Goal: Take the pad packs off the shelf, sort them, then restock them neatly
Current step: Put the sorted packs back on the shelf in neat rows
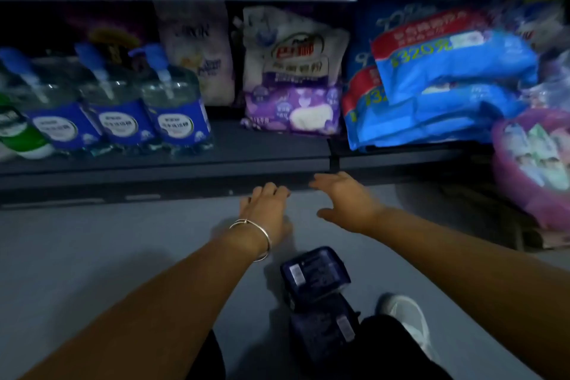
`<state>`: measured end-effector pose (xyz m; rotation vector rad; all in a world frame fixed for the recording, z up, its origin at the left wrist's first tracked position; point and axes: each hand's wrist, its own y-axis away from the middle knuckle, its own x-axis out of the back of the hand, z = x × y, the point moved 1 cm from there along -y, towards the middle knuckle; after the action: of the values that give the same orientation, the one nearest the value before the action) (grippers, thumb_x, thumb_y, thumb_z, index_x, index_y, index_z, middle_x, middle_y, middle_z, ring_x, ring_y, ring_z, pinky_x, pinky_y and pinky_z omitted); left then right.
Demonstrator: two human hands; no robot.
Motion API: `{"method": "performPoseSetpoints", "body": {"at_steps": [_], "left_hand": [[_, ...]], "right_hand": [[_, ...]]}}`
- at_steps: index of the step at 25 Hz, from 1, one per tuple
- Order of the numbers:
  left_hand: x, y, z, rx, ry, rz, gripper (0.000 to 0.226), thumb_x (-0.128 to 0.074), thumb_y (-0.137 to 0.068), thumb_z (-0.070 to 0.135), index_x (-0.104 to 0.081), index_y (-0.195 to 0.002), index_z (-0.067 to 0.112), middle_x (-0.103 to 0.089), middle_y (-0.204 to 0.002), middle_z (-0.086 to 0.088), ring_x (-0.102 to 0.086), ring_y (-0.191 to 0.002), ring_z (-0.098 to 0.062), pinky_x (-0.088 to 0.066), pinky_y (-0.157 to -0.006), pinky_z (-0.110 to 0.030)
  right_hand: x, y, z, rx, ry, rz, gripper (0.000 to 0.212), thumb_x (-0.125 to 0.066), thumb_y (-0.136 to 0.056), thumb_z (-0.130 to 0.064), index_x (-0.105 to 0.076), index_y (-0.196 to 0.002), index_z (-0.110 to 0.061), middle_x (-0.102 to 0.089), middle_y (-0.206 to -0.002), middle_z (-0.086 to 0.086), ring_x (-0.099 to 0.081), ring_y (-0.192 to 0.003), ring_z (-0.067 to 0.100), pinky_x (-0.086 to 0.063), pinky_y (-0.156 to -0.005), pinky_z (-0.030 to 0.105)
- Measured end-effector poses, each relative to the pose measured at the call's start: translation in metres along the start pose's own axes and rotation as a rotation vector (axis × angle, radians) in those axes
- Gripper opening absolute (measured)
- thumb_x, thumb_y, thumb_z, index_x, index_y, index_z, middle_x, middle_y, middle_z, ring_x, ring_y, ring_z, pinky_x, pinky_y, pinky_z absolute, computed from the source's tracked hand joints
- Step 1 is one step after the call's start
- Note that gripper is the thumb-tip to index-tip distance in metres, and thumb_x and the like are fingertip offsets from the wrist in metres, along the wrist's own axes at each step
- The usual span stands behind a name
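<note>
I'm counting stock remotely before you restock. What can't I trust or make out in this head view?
- Purple pad pack: print blurred; anything behind it is hidden by the pack and the white bag.
- Dark packs on the floor: labels too small, the lower one partly hidden by the knee.
- Pink basin: cut off by the right edge.
- Left hand: fingertips blurred, contact with the shelf edge unclear.

Upper blue pack [456, 62] reads "320%"; other print is blurred
</note>
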<state>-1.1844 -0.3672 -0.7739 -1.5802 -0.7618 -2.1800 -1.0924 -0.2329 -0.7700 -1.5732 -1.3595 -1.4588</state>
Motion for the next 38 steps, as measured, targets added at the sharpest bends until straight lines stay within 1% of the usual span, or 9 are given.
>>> {"method": "performPoseSetpoints", "body": {"at_steps": [5, 8, 12, 15, 19, 24, 28, 32, 38], "left_hand": [[-0.07, -0.001, 0.001, -0.065, 0.05, -0.127, 0.064, -0.062, -0.085, 0.037, -0.031, -0.14, 0.023, -0.035, -0.138, 0.0, -0.03, -0.13, -0.02, -0.026, -0.103, -0.033], [-0.088, -0.003, 0.004, -0.085, 0.061, -0.149, 0.064, -0.062, -0.086, 0.035, -0.031, -0.14, 0.023, -0.035, -0.138, 0.0, -0.03, -0.13, -0.02, -0.027, -0.103, -0.033], [-0.105, -0.001, 0.009, -0.119, 0.09, -0.179, 0.062, -0.061, -0.087, 0.034, -0.031, -0.14, 0.022, -0.035, -0.138, 0.0, -0.03, -0.129, -0.019, -0.027, -0.102, -0.032], [-0.11, 0.001, 0.011, -0.157, 0.09, -0.142, 0.059, -0.061, -0.087, 0.034, -0.034, -0.138, 0.022, -0.036, -0.135, 0.0, -0.031, -0.126, -0.019, -0.027, -0.1, -0.031], [-0.119, 0.017, 0.021, -0.235, 0.057, -0.132, 0.059, -0.064, -0.082, 0.041, -0.039, -0.132, 0.021, -0.038, -0.13, 0.0, -0.034, -0.122, -0.019, -0.031, -0.098, -0.032], [-0.144, 0.042, 0.036, -0.27, -0.07, -0.299, 0.088, -0.071, -0.068, 0.057, -0.031, -0.137, 0.019, -0.031, -0.132, -0.001, -0.034, -0.122, -0.021, -0.032, -0.1, -0.035], [-0.165, 0.055, 0.042, -0.23, -0.179, -0.409, 0.113, -0.074, -0.058, 0.063, -0.017, -0.145, 0.016, -0.028, -0.137, -0.004, -0.03, -0.126, -0.025, -0.029, -0.106, -0.044], [-0.178, 0.065, 0.051, -0.103, -0.154, -0.467, 0.125, -0.079, -0.062, 0.049, 0.006, -0.149, 0.019, -0.019, -0.148, -0.006, -0.023, -0.135, -0.029, -0.027, -0.11, -0.048], [-0.125, 0.032, 0.034, -0.105, 0.161, -0.541, 0.093, -0.081, -0.063, 0.034, -0.03, -0.139, 0.015, -0.045, -0.132, -0.007, -0.048, -0.118, -0.023, -0.043, -0.1, -0.034]], "right_hand": [[-0.077, 0.012, 0.018, 0.086, 0.164, -0.423, 0.101, -0.076, -0.077, -0.023, -0.009, -0.152, -0.023, -0.007, -0.16, -0.001, -0.017, -0.142, 0.024, -0.022, -0.115, 0.038], [-0.105, 0.014, 0.028, 0.137, 0.296, -0.527, 0.112, -0.078, -0.074, -0.024, 0.002, -0.152, -0.024, 0.0, -0.16, -0.002, -0.01, -0.145, 0.023, -0.02, -0.115, 0.043], [-0.133, 0.012, 0.034, 0.182, 0.313, -0.474, 0.11, -0.076, -0.075, -0.023, 0.002, -0.152, -0.02, -0.009, -0.158, 0.003, -0.019, -0.141, 0.028, -0.027, -0.111, 0.043], [-0.147, 0.008, 0.034, 0.161, 0.207, -0.403, 0.107, -0.081, -0.068, -0.021, -0.012, -0.149, -0.014, -0.03, -0.144, 0.008, -0.035, -0.125, 0.027, -0.038, -0.104, 0.037], [-0.136, 0.01, 0.049, -0.016, -0.005, -0.226, 0.09, -0.081, -0.064, -0.02, -0.031, -0.138, -0.011, -0.04, -0.132, 0.011, -0.041, -0.118, 0.028, -0.039, -0.097, 0.032], [-0.134, 0.024, 0.064, -0.112, -0.021, -0.094, 0.079, -0.078, -0.067, -0.033, -0.037, -0.131, -0.012, -0.043, -0.123, 0.009, -0.044, -0.114, 0.028, -0.042, -0.097, 0.034], [-0.126, 0.035, 0.068, -0.226, -0.132, -0.06, 0.082, -0.079, -0.065, -0.025, -0.038, -0.134, -0.011, -0.042, -0.125, 0.01, -0.042, -0.117, 0.028, -0.043, -0.095, 0.034], [-0.116, 0.037, 0.064, -0.274, -0.344, -0.061, 0.083, -0.083, -0.058, -0.017, -0.043, -0.131, -0.012, -0.043, -0.118, 0.007, -0.049, -0.108, 0.023, -0.048, -0.09, 0.031], [-0.075, 0.031, 0.063, -0.311, -0.566, 0.016, 0.069, -0.082, -0.06, -0.012, -0.051, -0.121, -0.012, -0.044, -0.112, 0.003, -0.047, -0.097, 0.015, -0.041, -0.076, 0.022]]}}
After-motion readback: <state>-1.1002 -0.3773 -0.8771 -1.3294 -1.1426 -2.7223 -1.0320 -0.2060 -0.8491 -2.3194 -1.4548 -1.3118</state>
